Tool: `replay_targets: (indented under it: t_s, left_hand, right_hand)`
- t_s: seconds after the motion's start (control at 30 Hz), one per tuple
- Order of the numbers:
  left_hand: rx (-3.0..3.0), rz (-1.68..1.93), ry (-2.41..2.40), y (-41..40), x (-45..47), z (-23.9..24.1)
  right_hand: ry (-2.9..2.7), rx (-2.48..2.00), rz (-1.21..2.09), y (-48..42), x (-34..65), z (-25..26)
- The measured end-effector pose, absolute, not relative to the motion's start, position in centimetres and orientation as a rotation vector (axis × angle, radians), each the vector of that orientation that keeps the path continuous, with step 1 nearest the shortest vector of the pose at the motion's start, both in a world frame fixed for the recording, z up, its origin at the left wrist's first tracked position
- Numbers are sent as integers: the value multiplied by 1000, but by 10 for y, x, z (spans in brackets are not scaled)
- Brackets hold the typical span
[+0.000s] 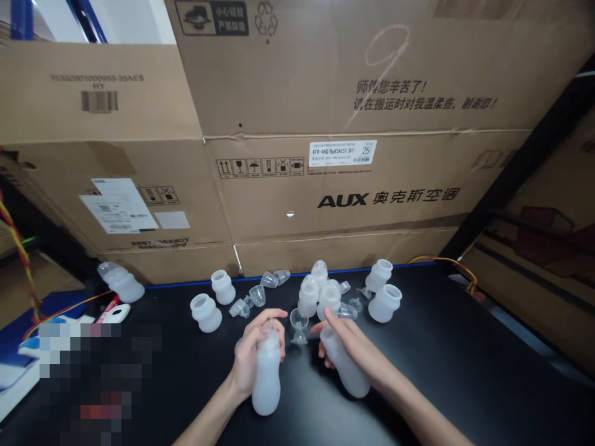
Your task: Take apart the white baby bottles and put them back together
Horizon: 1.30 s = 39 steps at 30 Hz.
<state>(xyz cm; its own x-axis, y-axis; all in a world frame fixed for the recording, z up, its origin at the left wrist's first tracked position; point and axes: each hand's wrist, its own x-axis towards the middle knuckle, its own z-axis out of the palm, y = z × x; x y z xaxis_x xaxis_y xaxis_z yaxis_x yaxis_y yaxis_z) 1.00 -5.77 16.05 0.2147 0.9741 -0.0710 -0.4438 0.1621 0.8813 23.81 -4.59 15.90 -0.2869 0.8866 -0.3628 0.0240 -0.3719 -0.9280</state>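
In the head view my left hand [246, 359] is closed around the upper part of a frosted white squeeze bottle [266, 387] with a waisted body. A clear piece shows at that bottle's top, partly covered by my fingers. My right hand [348, 344] wraps the upper part of a similar bottle [349, 376], which leans to the right; its mouth is largely hidden. Between the hands, just beyond them, lie a clear cap [299, 318] and a small clear nipple-like piece [299, 338].
Farther back stand open bottles on the left [206, 313] and right [385, 303], with a bottle cluster [308, 297] between. Loose clear cups [257, 295] lie near the middle. One capped bottle [121, 283] leans at far left. Cardboard [260, 248] walls the black table's [195, 384] back.
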Motion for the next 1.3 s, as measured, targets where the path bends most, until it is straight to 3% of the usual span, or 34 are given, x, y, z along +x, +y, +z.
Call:
replay_targets:
  t_s: [0.23,0.4,0.53,0.73,1.0,1.3]
  left_hand:
    - [929,1082,856,-61,15,162]
    - [968,930,851,-69,18,160]
    - [1102,718,834,-80,19,162]
    - [1266,551,806,-89,13,173]
    - [1556,869,986,-91,25,166]
    - [1607,1075,1263,-96,44,162]
  right_hand:
    - [-1511,-1163,1582,-55,233,161]
    - [-1913,-1288,903,-68,229,159]
    - [-2196,-1031,460,-73,229,166]
    - [-2475,-739,206,-76,234,177]
    - [-2154,-816,-261,-82,223,158]
    - [-1970,-953,-318,-83,214,162]
